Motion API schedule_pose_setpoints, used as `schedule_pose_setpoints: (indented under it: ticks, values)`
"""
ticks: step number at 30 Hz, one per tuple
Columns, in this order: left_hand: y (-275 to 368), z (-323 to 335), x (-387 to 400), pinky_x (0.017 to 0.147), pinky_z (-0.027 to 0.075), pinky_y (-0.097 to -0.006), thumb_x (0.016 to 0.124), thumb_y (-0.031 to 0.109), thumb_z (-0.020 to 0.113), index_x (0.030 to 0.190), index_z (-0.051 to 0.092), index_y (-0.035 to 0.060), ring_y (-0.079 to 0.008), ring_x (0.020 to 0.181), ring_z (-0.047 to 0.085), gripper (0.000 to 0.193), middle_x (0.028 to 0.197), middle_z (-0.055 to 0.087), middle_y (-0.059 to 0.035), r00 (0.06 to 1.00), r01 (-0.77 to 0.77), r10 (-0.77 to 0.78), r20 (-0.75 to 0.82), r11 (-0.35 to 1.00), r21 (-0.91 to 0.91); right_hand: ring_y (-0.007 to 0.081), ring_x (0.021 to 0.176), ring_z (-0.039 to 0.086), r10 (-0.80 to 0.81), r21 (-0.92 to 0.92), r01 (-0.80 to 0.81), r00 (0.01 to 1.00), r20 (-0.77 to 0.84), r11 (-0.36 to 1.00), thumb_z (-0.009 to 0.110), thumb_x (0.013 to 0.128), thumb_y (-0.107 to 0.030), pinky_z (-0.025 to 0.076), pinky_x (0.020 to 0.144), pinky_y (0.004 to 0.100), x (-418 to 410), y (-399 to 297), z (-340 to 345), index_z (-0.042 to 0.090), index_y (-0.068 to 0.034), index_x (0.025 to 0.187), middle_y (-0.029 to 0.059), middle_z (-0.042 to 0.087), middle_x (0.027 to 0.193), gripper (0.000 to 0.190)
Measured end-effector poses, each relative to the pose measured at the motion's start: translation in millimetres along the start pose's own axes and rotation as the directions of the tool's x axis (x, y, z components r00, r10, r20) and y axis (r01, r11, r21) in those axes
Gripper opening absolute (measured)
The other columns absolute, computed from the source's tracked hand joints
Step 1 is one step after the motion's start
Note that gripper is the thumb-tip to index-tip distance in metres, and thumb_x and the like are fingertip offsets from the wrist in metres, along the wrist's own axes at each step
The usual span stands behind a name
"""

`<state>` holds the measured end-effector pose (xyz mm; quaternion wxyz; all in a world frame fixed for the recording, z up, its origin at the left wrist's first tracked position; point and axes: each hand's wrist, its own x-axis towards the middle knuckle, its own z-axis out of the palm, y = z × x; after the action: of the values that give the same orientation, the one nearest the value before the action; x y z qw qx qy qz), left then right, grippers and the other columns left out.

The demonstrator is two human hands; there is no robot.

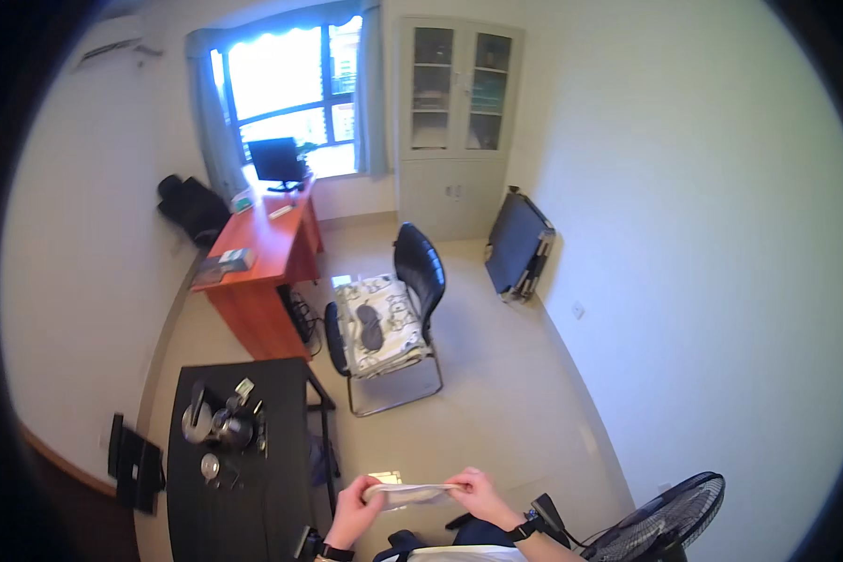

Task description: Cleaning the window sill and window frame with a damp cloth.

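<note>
Between my two hands a pale, soft strip of folded fabric (416, 493) is stretched level; its exact kind is too small to tell. My left hand (355, 509) pinches its left end between thumb and fingers. The other end is gripped by the fingertips of my right hand (478, 495). Both hands are held in front of my body, above the tiled floor (464, 435) and to the right of a black table (246, 520). Each wrist wears a dark band.
A kettle set (228, 428) stands on the black table. Ahead, a black chair (421, 274) carries a folded patterned blanket (386, 288) and a grey eye mask (370, 327). A reddish desk (274, 246), a folded cot (516, 246) and a metal cabinet (453, 190) stand beyond. A fan (664, 523) is at lower right.
</note>
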<state>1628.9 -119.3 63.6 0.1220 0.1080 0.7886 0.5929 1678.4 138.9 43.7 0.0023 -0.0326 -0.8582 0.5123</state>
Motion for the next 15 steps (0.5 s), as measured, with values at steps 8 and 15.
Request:
schedule_pose_setpoints:
  ticks: [8, 15]
  values:
    - [77.5, 142.1, 171.0, 0.067, 0.052, -0.0428, 0.09, 0.019, 0.06, 0.102, 0.061, 0.0047, -0.038, 0.077, 0.064, 0.019, 0.084, 0.065, -0.0187, 0.876, -0.434, 0.303, 0.376, 0.835, 0.339, 0.0281, 0.073, 0.061, 0.093, -0.162, -0.227, 0.807, -0.583, 0.96, 0.061, 0.083, -0.009, 0.047, 0.061, 0.0405, 82.1, 115.0, -110.0, 0.071, -0.009, 0.096, 0.0162, 0.058, 0.081, 0.016]
    - [130.3, 268.7, 286.2, 0.073, 0.052, -0.0444, 0.091, 0.011, 0.055, 0.117, 0.054, 0.0038, -0.0388, 0.083, 0.063, 0.027, 0.096, 0.063, -0.0198, 0.754, -0.527, 0.319, 0.574, 0.815, 0.24, 0.0163, 0.073, 0.061, 0.492, 0.748, -0.095, 0.806, -0.33, 0.656, 0.051, 0.096, -0.018, 0.056, 0.067, 0.0369, 210.9, 190.3, -218.7, 0.065, -0.011, 0.111, 0.0038, 0.066, 0.093, 0.022]
